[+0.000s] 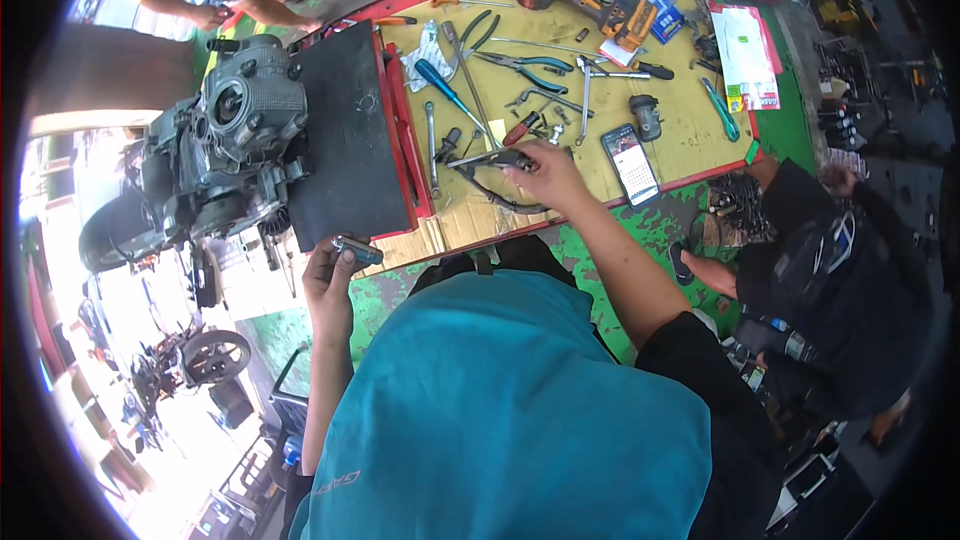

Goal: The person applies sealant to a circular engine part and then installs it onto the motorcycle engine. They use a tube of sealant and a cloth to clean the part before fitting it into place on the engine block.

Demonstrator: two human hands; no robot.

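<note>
My left hand point(328, 278), off the table's near edge, grips a short cylindrical part point(358, 250) with a metallic end and a bluish-grey body; I cannot make out its exact kind. Over the cardboard-covered table, my right hand point(548, 178) is closed on a dark, elongated metal tool point(492, 158) that points left; its kind is unclear. Below that tool a black curved hose or cable point(505, 202) lies on the cardboard. Close by are a red-handled screwdriver point(522, 128), a blue screwdriver point(440, 85) and a combination wrench point(432, 150).
An engine point(235, 105) rests at the left beside a black mat point(345, 130). Pliers point(530, 65), a cordless impact driver point(590, 5), a phone point(630, 165) and a dark cylindrical part point(646, 117) lie across the table. Other people are at the far left and the right.
</note>
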